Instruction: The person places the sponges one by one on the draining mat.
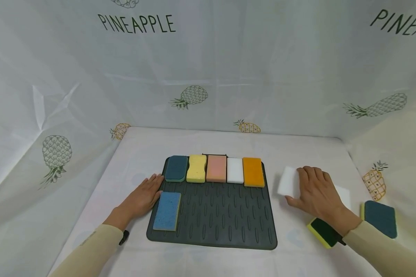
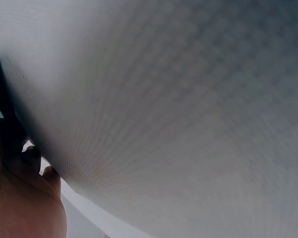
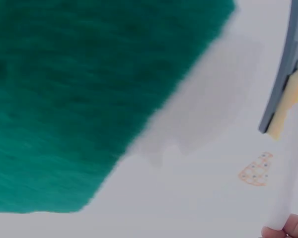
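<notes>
My right hand (image 1: 315, 194) pinches a white sponge (image 1: 287, 181) right of the mat, thumb at its near end and fingers at its far end. In the right wrist view, fingertips (image 3: 295, 226) sit at one end of that white sponge (image 3: 290, 163). My left hand (image 1: 142, 196) lies with fairly straight fingers at the left edge of a dark grey ridged mat (image 1: 222, 215). Along the mat's back stand a dark teal sponge (image 1: 176, 168), yellow sponge (image 1: 196, 168), pink sponge (image 1: 216, 168), white sponge (image 1: 235, 170) and orange sponge (image 1: 253, 172). A blue sponge (image 1: 167, 211) lies front left.
Beyond the right hand lies another white piece (image 1: 344, 195), partly hidden. A green-and-yellow scouring sponge (image 1: 324, 232) sits under the right forearm. Farther right is a dark teal sponge (image 1: 380, 218) with a yellow edge. A pineapple-printed white sheet (image 1: 280, 77) rises behind the table.
</notes>
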Tool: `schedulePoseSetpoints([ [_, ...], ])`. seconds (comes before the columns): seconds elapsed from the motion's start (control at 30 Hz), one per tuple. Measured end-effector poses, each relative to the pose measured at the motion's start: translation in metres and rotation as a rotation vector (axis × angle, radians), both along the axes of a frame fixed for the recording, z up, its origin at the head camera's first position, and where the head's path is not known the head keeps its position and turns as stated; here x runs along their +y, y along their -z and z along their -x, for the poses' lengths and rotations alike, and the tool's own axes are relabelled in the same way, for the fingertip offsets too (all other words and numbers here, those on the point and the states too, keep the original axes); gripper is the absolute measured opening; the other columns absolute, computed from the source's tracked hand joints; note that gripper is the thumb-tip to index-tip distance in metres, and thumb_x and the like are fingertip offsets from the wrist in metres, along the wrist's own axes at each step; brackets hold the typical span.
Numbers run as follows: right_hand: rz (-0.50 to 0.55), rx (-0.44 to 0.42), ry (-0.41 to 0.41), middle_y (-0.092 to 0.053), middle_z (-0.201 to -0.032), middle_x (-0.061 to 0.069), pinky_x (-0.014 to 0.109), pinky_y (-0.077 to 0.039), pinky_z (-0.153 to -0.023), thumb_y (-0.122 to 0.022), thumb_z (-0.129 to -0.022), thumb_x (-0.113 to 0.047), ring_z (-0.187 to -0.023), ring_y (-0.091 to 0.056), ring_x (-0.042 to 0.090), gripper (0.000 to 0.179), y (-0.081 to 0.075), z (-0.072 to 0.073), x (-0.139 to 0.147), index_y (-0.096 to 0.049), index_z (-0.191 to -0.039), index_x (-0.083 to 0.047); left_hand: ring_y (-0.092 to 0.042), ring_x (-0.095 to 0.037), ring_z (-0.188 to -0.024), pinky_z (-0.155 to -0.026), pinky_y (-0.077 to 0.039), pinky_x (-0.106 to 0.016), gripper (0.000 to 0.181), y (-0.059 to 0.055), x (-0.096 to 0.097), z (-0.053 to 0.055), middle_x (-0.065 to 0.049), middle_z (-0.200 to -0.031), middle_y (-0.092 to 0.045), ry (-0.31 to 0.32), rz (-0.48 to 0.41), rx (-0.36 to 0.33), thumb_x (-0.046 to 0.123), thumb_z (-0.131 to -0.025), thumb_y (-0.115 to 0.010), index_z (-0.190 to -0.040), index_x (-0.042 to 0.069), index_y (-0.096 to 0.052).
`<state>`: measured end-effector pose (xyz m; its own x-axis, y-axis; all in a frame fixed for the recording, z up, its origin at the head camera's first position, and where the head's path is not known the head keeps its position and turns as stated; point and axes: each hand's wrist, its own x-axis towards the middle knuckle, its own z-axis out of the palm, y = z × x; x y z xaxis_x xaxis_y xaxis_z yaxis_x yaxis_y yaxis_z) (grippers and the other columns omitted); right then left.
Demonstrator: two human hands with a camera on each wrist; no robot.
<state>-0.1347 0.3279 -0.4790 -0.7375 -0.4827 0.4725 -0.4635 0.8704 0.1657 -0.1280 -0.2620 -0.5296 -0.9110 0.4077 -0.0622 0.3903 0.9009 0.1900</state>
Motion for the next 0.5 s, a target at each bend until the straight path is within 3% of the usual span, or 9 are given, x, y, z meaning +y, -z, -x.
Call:
schedulePoseSetpoints([
  [0.3, -0.011, 0.030, -0.044, -0.061, -0.109, 0.034, 0.060, -0.052, -0.077, -0.031, -0.090, -0.080, -0.097, -0.060, 0.052, 0.104, -0.013, 0.009, -0.024, -0.054, -0.118, 0.017, -0.032, -0.043, -0.157, -0.127, -0.028, -0.061, 0.062, 0.000, 0.000, -0.001, -0.022, -0.168, -0.037, 0.001, -0.012, 0.006, 0.027, -0.113, -0.050, -0.163, -0.004, -0.032],
  [0.5, -0.017, -0.006, -0.055, -0.059, -0.113, 0.033, 0.061, -0.051, -0.081, -0.021, -0.093, -0.081, -0.102, -0.058, 0.052, 0.106, -0.014, 0.014, -0.043, -0.051, -0.122, 0.016, -0.030, -0.043, -0.158, -0.129, -0.026, -0.060, 0.062, -0.001, -0.001, -0.001, -0.022, -0.169, -0.035, -0.005, -0.019, -0.016, 0.026, -0.113, -0.049, -0.164, -0.004, -0.031],
])
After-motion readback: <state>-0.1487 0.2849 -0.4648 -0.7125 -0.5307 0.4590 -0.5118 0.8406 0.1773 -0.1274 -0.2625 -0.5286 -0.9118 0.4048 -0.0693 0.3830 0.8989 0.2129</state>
